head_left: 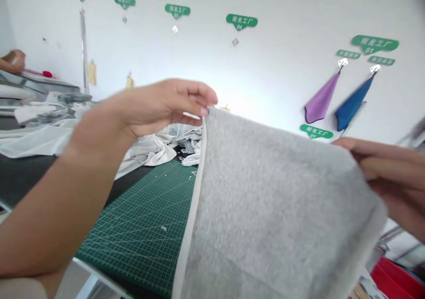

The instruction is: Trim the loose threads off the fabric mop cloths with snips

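Observation:
A piece of grey fabric (pixel 265 193) with a pale edge strip hangs stretched between my two hands, in front of the table. My left hand (pixel 166 102) pinches its upper left corner between thumb and fingers. At the right, my right hand (pixel 385 170) grips the upper right part; the fabric hides some of its fingers. The lower end of the cloth runs out of view at the bottom.
A green cutting mat (pixel 142 232) with small scraps lies on the dark table below. Piles of white and grey cloth (pixel 156 151) are heaped behind it. Purple (pixel 322 100) and blue cloths (pixel 353 102) hang on the wall. Another person's arm (pixel 13 62) shows at far left.

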Available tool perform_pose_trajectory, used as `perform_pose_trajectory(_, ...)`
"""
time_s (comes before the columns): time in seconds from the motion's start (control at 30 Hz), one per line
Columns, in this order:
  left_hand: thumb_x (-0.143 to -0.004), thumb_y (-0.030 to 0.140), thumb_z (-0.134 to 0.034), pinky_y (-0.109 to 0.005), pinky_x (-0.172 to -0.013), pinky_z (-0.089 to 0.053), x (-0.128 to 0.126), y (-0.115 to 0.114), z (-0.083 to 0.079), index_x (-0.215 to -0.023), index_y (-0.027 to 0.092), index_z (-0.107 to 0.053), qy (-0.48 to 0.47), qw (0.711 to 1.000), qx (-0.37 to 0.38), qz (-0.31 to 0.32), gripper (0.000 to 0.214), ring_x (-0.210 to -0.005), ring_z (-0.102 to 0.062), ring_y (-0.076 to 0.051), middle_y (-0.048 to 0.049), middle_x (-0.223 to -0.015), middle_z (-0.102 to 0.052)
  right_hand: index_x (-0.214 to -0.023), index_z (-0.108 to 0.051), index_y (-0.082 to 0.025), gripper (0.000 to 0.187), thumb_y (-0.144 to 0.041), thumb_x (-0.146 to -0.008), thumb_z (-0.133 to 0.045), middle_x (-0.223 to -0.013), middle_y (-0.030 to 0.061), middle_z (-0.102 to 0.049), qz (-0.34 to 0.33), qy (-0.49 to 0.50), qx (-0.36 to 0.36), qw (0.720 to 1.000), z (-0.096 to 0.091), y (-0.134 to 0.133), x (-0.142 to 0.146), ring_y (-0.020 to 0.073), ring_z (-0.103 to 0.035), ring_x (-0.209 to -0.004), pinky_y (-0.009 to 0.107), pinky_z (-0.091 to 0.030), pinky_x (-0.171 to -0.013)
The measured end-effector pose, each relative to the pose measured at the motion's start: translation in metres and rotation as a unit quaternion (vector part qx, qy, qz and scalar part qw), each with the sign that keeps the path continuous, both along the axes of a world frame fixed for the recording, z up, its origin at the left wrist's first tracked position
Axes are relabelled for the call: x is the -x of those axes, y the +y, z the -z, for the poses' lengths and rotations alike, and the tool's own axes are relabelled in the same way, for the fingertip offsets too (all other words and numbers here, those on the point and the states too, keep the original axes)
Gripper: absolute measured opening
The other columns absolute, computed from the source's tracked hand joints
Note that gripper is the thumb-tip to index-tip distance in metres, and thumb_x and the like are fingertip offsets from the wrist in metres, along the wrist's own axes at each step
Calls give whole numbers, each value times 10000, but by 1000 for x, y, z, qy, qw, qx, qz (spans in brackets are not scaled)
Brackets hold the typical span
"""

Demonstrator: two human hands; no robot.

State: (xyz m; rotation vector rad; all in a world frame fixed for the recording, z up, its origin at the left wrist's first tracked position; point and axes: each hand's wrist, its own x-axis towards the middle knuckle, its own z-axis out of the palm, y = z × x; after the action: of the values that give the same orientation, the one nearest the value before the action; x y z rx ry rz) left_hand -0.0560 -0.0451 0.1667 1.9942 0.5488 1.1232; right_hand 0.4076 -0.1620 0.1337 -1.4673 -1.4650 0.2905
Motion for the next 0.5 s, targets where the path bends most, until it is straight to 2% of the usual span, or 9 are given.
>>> perform_pose_trajectory(0.03, -838, 109, -640, -304, -860, -549, -6, 17, 15, -1079, 127, -643, 16, 999, 29, 2, 242, -1014, -651, -171, -18, -997, -660, -976, -770, -286, 239, -284, -769, -651, -1143, 111, -687, -53, 32, 56, 997, -2, 13, 53, 218, -653, -899, 425, -499, -715)
perform_pose_trajectory(0.07, -818, 117, -639, -282, -827, -557, -12, 35, 32, -1063, 136, -654, 30, 998, 55, 8, 246, -971, -655, -162, -30, -996, -665, -943, -761, -268, 252, -241, -732, -627, -1051, 107, -697, -92, 53, 92, 990, 4, 26, 89, 195, -641, -827, 383, -501, -685)
perform_pose_trajectory(0.1, -791, 122, -644, -255, -782, -559, -20, 53, 53, -1039, 152, -667, 40, 996, 78, 16, 251, -929, -655, -158, -35, -979, -671, -906, -746, -251, 260, -215, -703, -587, -953, 92, -691, -109, 61, 113, 986, 18, 38, 109, 178, -621, -775, 341, -485, -648)
perform_pose_trajectory(0.13, -760, 118, -646, -231, -731, -552, -28, 72, 76, -1020, 166, -676, 46, 994, 101, 16, 266, -886, -649, -152, -37, -953, -673, -857, -723, -234, 247, -200, -686, -548, -866, 71, -670, -114, 57, 139, 982, 39, 51, 116, 170, -599, -748, 310, -466, -631)
perform_pose_trajectory(0.2, -704, 94, -625, -202, -641, -521, -43, 105, 126, -980, 161, -680, 55, 987, 151, -6, 290, -780, -625, -136, -37, -869, -663, -765, -674, -204, 226, -181, -630, -494, -732, 34, -614, -104, 41, 214, 970, 92, 80, 105, 159, -558, -686, 270, -430, -587)
perform_pose_trajectory(0.27, -665, 83, -595, -204, -604, -498, -56, 133, 177, -952, 142, -675, 61, 979, 194, -18, 303, -726, -608, -131, -47, -861, -661, -783, -661, -195, 259, -176, -611, -469, -699, 13, -595, -106, 44, 278, 954, 149, 110, 85, 161, -548, -671, 250, -413, -566)
perform_pose_trajectory(0.33, -633, 69, -576, -215, -597, -490, -65, 154, 223, -936, 139, -665, 64, 974, 215, -36, 324, -715, -606, -142, -57, -847, -662, -797, -663, -188, 263, -170, -623, -466, -719, 13, -611, -95, 17, 322, 942, 195, 136, 73, 170, -569, -708, 247, -427, -596)
perform_pose_trajectory(0.4, -625, 64, -564, -226, -592, -491, -71, 170, 261, -929, 149, -659, 71, 972, 213, -64, 329, -710, -611, -154, -65, -846, -666, -814, -686, -183, 254, -172, -681, -471, -775, 29, -647, -94, -63, 332, 937, 226, 157, 71, 184, -594, -770, 250, -427, -636)
perform_pose_trajectory(0.5, -665, 96, -574, -245, -601, -495, -75, 183, 302, -966, 164, -637, 109, 969, 175, -139, 315, -690, -631, -167, -67, -838, -683, -834, -721, -188, 242, -174, -755, -493, -901, 58, -691, -59, -227, 267, 935, 247, 175, 84, 206, -612, -888, 267, -411, -729)
